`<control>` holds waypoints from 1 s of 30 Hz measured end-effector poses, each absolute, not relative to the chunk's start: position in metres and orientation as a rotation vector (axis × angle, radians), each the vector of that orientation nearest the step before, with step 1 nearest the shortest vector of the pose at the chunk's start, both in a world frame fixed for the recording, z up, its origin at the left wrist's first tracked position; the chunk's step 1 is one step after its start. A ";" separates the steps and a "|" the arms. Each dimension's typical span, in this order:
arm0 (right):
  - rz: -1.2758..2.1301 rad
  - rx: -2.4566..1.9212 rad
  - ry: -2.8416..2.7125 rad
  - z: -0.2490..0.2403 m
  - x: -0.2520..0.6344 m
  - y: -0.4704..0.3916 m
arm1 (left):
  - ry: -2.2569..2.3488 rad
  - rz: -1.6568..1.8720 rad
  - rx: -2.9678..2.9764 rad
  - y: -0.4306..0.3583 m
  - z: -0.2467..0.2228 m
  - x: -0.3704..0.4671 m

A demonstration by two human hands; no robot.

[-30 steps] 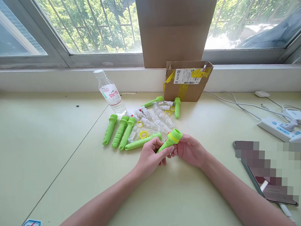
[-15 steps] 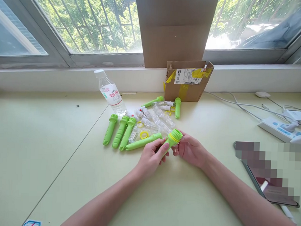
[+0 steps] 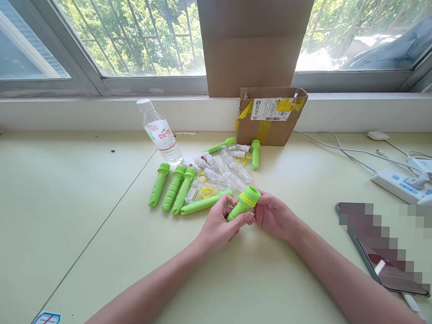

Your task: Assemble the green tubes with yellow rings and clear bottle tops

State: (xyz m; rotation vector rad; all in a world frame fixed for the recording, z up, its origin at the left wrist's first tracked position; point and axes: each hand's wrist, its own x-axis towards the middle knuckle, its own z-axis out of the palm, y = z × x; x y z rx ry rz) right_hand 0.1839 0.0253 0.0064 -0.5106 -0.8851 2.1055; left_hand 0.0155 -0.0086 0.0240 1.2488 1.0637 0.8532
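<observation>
Between my two hands is a green plastic tube (image 3: 240,210) with a threaded, open end tilted up to the right. A yellow ring (image 3: 250,196) sits around it just below the thread. My left hand (image 3: 221,221) is closed around the tube's lower part, thumb across its near side. My right hand (image 3: 271,213) grips near the threaded end; its fingertips are partly hidden behind the tube. Just beyond lie another green tube (image 3: 202,206), loose yellow rings (image 3: 207,193) and clear plastic tubes (image 3: 233,167). Several more green tubes (image 3: 158,184) lie to the left.
A water bottle (image 3: 162,136) stands behind the tubes. An opened cardboard box (image 3: 270,123) is against the window ledge. On the right are a phone (image 3: 383,253), a white power strip (image 3: 406,183) and cables (image 3: 347,150).
My left thumb has slid down the tube and now points across it to the right. The tube's lower body shows more. My right hand stays close to the threaded end.
</observation>
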 end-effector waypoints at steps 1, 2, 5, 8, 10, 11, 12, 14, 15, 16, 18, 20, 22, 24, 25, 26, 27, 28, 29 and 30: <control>2.100 -0.511 -0.893 0.007 0.184 0.025 | 1.079 0.867 1.226 -0.009 0.023 0.016; 2.098 -0.511 -0.899 0.007 0.184 0.025 | 1.084 0.878 1.218 -0.009 0.022 0.016; 2.094 -0.510 -0.923 0.008 0.184 0.025 | 1.068 0.898 1.239 -0.007 0.018 0.015; 2.073 -0.529 -0.935 0.009 0.185 0.025 | 1.050 0.900 1.249 -0.005 0.017 0.014; 2.069 -0.535 -0.938 0.008 0.185 0.025 | 1.052 0.888 1.258 -0.004 0.019 0.013; 2.073 -0.532 -0.937 0.008 0.185 0.025 | 1.054 0.877 1.265 -0.003 0.020 0.012; 2.080 -0.529 -0.933 0.008 0.185 0.025 | 1.050 0.867 1.273 -0.003 0.020 0.012; 2.098 -0.524 -0.913 0.007 0.186 0.025 | 1.022 0.852 1.296 -0.001 0.022 0.011; 2.108 -0.527 -0.903 0.006 0.186 0.026 | 1.003 0.846 1.312 -0.001 0.022 0.010; 2.114 -0.535 -0.893 0.005 0.186 0.026 | 0.984 0.843 1.329 0.000 0.023 0.009; 2.115 -0.559 -0.876 0.005 0.187 0.027 | 0.957 0.839 1.364 0.000 0.023 0.008; 2.104 -0.584 -0.862 0.005 0.186 0.027 | 0.948 0.827 1.384 -0.001 0.024 0.006; 2.088 -0.604 -0.861 0.006 0.186 0.026 | 0.947 0.800 1.377 -0.002 0.024 0.005; 2.072 -0.611 -0.890 0.008 0.185 0.025 | 0.942 0.757 1.351 -0.003 0.024 0.004; 2.063 -0.611 -0.909 0.009 0.184 0.024 | 0.930 0.735 1.332 -0.003 0.024 0.003; 2.054 -0.610 -0.925 0.009 0.184 0.024 | 0.911 0.714 1.308 -0.003 0.023 0.003; 2.046 -0.612 -0.934 0.010 0.184 0.023 | 0.889 0.695 1.278 -0.003 0.023 0.002; 2.040 -0.620 -0.933 0.010 0.183 0.023 | 0.865 0.676 1.246 -0.002 0.022 0.001; 2.039 -0.633 -0.924 0.009 0.183 0.023 | 0.842 0.654 1.212 0.000 0.021 0.001; 2.038 -0.648 -0.910 0.009 0.183 0.022 | 0.819 0.631 1.181 0.001 0.020 0.000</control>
